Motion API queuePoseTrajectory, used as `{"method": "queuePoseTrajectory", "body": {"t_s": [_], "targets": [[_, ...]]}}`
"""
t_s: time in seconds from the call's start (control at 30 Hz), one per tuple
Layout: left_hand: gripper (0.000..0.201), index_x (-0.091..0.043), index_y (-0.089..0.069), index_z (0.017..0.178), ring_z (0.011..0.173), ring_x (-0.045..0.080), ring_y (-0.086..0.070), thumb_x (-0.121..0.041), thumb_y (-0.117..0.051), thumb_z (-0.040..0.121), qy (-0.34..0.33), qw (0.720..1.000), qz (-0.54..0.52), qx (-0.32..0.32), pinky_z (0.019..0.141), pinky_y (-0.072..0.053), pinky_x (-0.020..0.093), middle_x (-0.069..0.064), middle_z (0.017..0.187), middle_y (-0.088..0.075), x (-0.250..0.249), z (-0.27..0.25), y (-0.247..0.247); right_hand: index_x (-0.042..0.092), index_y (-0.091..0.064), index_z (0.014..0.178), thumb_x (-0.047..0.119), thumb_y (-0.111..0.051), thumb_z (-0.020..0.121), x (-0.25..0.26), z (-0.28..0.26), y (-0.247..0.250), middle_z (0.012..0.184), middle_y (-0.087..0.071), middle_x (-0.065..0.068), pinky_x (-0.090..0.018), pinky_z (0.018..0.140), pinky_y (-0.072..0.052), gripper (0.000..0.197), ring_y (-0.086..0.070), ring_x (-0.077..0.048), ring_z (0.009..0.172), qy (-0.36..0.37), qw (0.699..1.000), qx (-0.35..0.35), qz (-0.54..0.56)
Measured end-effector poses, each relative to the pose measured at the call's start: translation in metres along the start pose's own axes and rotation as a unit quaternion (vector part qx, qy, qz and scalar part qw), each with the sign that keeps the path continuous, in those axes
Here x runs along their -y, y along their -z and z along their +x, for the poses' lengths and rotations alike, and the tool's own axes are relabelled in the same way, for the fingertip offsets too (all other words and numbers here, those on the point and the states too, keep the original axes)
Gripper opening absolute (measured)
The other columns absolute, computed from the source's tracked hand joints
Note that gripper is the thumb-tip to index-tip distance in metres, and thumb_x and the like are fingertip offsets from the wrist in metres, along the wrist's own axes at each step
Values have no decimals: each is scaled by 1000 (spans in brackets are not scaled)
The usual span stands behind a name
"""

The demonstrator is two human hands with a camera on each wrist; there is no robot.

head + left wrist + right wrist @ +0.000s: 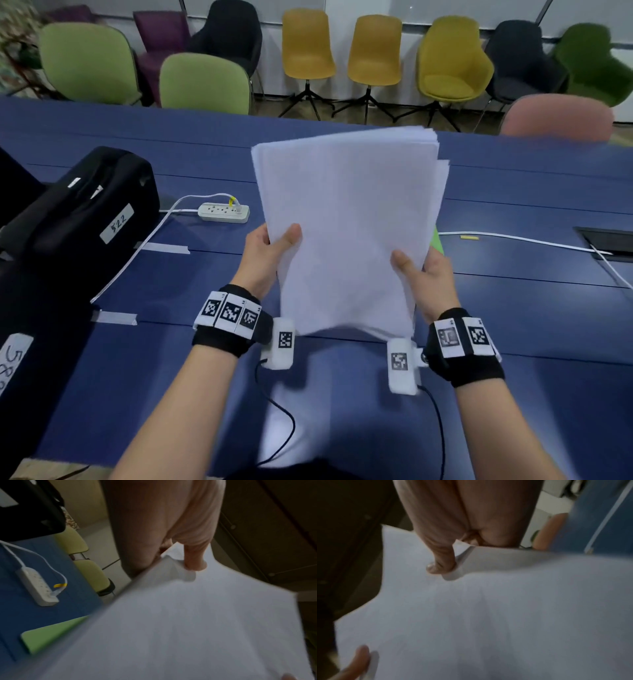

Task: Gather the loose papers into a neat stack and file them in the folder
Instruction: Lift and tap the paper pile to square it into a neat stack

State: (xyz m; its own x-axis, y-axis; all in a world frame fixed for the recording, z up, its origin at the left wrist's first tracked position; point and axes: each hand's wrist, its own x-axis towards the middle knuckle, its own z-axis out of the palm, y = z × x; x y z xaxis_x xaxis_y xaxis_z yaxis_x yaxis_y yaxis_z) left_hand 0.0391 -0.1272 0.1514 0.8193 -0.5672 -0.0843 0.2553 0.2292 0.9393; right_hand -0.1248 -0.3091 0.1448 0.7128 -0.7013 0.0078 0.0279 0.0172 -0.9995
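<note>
Fingers (262,236) of the left hand (265,260) curl behind the left edge of the paper stack (349,222), with the thumb pressed on its front face, so that hand grips the stack. On the opposite edge the right hand (428,281) does the same: thumb on the front sheet, fingers hidden behind, pinching the sheets. Both wrist views confirm a thumb pressing into the top sheet while the rest of each hand wraps under the edge. One stack is held, made of many white sheets whose count cannot be told; its far right corner is fanned, with several sheet edges showing out of line. It is raised off the worktop (513,308), tilted away from the person, between the two hands.

One green folder (51,634) lies flat on the worktop under the stack; only a sliver shows at the stack's right edge in the head view. Left of the stack sit one white power strip (224,212) with a cable, and, farther left, a black case (85,205) bearing a white label. Right of the stack a white cable (513,240) runs across the worktop. Beyond the stack, past the worktop's far edge, ten chairs (306,44) can be counted.
</note>
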Motion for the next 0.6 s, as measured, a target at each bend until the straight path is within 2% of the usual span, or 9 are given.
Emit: {"method": "queuePoseTrajectory", "body": {"t_s": [0.1, 0.2, 0.27, 0.33, 0.43, 0.5, 0.6], "targets": [[42, -18, -65, 105, 97, 13, -69, -20, -80, 67, -7, 1000, -4, -2, 86, -56, 26, -2, 103, -73, 3, -2, -4, 27, -64, 87, 2, -62, 87, 4, 7, -3, 76, -73, 22, -18, 72, -54, 25, -66, 5, 71, 42, 999, 0, -17], [50, -10, -60, 115, 95, 11, -67, -2, -80, 70, 16, 998, 48, -25, 78, -56, 16, -1, 105, -70, 20, -4, -9, 29, -62, 86, 0, -66, 83, -12, 6, -9, 77, -72, 19, -25, 78, -53, 30, -64, 12, 70, 5, 999, 8, -41], [45, -9, -62, 113, 94, 15, -65, 2, -77, 72, 36, 994, 100, -17, 69, -54, 12, -1, 101, -69, 32, -4, -7, 27, -62, 86, -1, -69, 80, -29, 4, -8, 87, -68, 12, -23, 76, -51, 29, -64, 14, 69, -30, 999, 5, -39], [41, -7, -65, 111, 95, 18, -67, -2, -78, 73, 51, 992, 115, -8, 69, -55, 14, 1, 101, -72, 38, -2, -3, 22, -63, 85, 4, -72, 79, -38, 3, -3, 89, -67, 5, -15, 67, -52, 22, -65, 12, 65, -69, 997, -3, -22], [39, -5, -68, 111, 97, 19, -69, -6, -79, 74, 48, 993, 108, -3, 82, -56, 27, 8, 108, -73, 35, 2, -4, 21, -62, 94, 10, -73, 78, -40, 4, 5, 93, -68, 3, -12, 65, -51, 22, -66, 10, 67, -74, 997, -27, 5], [36, -4, -68, 109, 94, 17, -70, -4, -78, 74, 41, 994, 100, -3, 83, -55, 27, 9, 106, -73, 31, 6, -6, 23, -61, 95, 23, -79, 69, -36, 3, 9, 93, -67, 6, -11, 68, -50, 31, -65, 10, 73, -51, 997, -33, 39], [38, -4, -69, 109, 95, 15, -70, -4, -79, 73, 38, 994, 103, 5, 82, -55, 25, 10, 107, -73, 30, 10, -4, 22, -60, 99, 55, -85, 44, -35, -1, 19, 97, -68, 8, -9, 77, -50, 68, -66, 6, 86, -22, 996, -42, 80]]}}
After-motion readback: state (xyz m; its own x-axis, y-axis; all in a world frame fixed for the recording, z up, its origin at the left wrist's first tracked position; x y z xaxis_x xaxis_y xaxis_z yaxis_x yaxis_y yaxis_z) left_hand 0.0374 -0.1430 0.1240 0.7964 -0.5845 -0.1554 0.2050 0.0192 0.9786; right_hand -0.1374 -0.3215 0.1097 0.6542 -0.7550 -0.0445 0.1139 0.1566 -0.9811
